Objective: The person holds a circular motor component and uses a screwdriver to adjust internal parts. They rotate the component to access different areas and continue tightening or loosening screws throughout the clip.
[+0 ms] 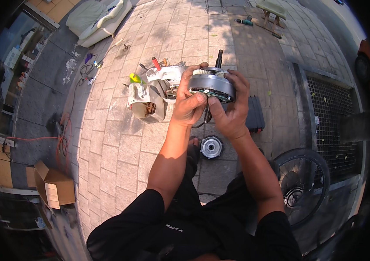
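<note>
Between both hands I hold up a hub motor core (211,82), a round silver body with a pale gear on top and a dark axle pointing up. A green circuit board shows along its lower side, and a dark cable hangs beneath. My left hand (189,101) wraps its left side, thumb on the lower edge. On the opposite side my right hand (233,111) curls its fingers over the rim, with the thumb close to the other thumb. Below, on the paving near my foot, lies a round silver motor cover (211,147).
Cut-open white jugs (145,106) with tools stand to the left. A dark case (255,114) lies at right, a spoked wheel (302,187) near the metal grate (335,126). Further off are a green drill (244,21) and a small stool (272,8). A cardboard box (56,185) sits at left.
</note>
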{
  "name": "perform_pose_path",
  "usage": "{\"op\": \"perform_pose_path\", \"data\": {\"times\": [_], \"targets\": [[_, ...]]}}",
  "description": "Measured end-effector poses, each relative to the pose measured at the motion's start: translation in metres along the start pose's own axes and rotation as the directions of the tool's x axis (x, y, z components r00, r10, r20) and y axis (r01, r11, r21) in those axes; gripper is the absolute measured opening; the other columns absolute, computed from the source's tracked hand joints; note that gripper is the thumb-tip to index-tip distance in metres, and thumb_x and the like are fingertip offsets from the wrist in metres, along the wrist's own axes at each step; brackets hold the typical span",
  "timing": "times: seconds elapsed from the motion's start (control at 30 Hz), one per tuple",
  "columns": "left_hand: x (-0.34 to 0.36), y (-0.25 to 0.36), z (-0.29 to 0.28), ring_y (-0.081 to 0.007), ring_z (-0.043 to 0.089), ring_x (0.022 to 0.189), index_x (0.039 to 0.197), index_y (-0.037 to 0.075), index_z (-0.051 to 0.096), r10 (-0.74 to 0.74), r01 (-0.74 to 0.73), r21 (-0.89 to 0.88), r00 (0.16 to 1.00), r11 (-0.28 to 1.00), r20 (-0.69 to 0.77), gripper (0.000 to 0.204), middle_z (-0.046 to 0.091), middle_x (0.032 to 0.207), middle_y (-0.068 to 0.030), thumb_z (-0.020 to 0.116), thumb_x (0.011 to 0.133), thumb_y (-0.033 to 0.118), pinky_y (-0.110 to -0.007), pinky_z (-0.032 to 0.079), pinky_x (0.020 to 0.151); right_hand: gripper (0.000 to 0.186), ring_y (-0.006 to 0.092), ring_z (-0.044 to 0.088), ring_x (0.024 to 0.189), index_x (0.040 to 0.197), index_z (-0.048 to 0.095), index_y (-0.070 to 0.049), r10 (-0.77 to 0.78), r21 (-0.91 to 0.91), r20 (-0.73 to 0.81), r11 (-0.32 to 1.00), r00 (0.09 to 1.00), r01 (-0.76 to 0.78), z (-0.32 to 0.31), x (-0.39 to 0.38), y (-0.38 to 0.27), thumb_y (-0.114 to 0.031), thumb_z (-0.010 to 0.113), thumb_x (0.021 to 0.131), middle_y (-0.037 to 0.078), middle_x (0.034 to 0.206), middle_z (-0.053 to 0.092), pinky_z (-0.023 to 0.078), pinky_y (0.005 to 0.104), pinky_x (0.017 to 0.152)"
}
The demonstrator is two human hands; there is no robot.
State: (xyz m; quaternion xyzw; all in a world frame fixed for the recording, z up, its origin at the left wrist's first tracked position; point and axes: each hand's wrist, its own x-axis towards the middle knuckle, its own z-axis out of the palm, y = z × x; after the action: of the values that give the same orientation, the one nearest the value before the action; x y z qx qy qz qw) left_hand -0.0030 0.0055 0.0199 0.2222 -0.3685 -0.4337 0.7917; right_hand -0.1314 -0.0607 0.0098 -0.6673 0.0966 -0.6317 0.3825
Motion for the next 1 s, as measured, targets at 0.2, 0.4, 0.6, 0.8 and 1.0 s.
{"op": "perform_pose_path", "data": {"times": [0.2, 0.4, 0.6, 0.8, 1.0], "targets": [[-0.0024, 0.0002, -0.0044, -0.023, 0.064, 0.123, 0.157, 0.007, 0.041, -0.126, 0.124, -0.035, 0.99, 0.992, -0.061, 0.085, 0.061, 0.136, -0.012, 0.086, 0.084, 0.002, -0.034, 0.054, 0.104, 0.058, 0.028, 0.054, 0.127, 0.142, 0.05, 0.0, 0.221, 0.062, -0.007, 0.973, 0.975, -0.221, -0.0037, -0.004, 0.0108, -0.014, 0.075, 0.092, 0.017, 0.138, 0.052, 0.046, 0.0415, 0.108], [-0.0006, -0.0034, 0.0015, -0.0222, 0.063, 0.123, 0.156, 0.007, 0.042, -0.081, 0.082, 0.015, 0.995, 0.997, -0.049, 0.088, 0.061, 0.136, -0.0109, 0.089, 0.081, 0.004, -0.035, 0.054, 0.105, 0.059, 0.0256, 0.052, 0.13, 0.143, 0.049, 0.0, 0.251, 0.177, 0.023, 0.952, 0.968, -0.251, -0.0068, -0.0026, 0.0088, -0.012, 0.075, 0.092, 0.015, 0.14, 0.051, 0.044, 0.0408, 0.111], [-0.0016, -0.0078, -0.0021, -0.0216, 0.061, 0.125, 0.153, 0.007, 0.046, -0.03, 0.034, 0.06, 0.997, 0.998, -0.077, 0.091, 0.061, 0.135, -0.0082, 0.093, 0.075, 0.003, -0.037, 0.053, 0.107, 0.062, 0.0289, 0.051, 0.132, 0.144, 0.048, -0.001, 0.153, 0.128, 0.028, 0.98, 0.988, -0.155, -0.0069, -0.0023, 0.0137, -0.012, 0.075, 0.089, 0.017, 0.142, 0.05, 0.041, 0.043, 0.114], [-0.003, -0.0084, -0.003, -0.0227, 0.061, 0.127, 0.152, 0.008, 0.046, -0.014, 0.016, 0.033, 0.998, 0.999, -0.057, 0.093, 0.061, 0.136, -0.0083, 0.093, 0.072, -0.001, -0.037, 0.053, 0.108, 0.063, 0.0333, 0.051, 0.133, 0.141, 0.051, -0.002, 0.079, 0.105, 0.021, 0.991, 0.997, -0.08, -0.0079, -0.0016, 0.0122, -0.017, 0.077, 0.086, 0.019, 0.145, 0.048, 0.041, 0.0462, 0.115], [-0.0047, -0.0057, -0.0012, -0.025, 0.061, 0.129, 0.152, 0.007, 0.046, 0.039, -0.039, 0.017, 0.999, 0.999, -0.013, 0.095, 0.06, 0.142, -0.0102, 0.093, 0.069, 0.0, -0.04, 0.052, 0.111, 0.064, 0.0349, 0.05, 0.133, 0.141, 0.051, -0.004, -0.053, 0.023, 0.047, 0.998, 0.997, 0.052, -0.0081, 0.0018, 0.0049, -0.021, 0.078, 0.086, 0.022, 0.145, 0.047, 0.042, 0.0473, 0.113]]}}
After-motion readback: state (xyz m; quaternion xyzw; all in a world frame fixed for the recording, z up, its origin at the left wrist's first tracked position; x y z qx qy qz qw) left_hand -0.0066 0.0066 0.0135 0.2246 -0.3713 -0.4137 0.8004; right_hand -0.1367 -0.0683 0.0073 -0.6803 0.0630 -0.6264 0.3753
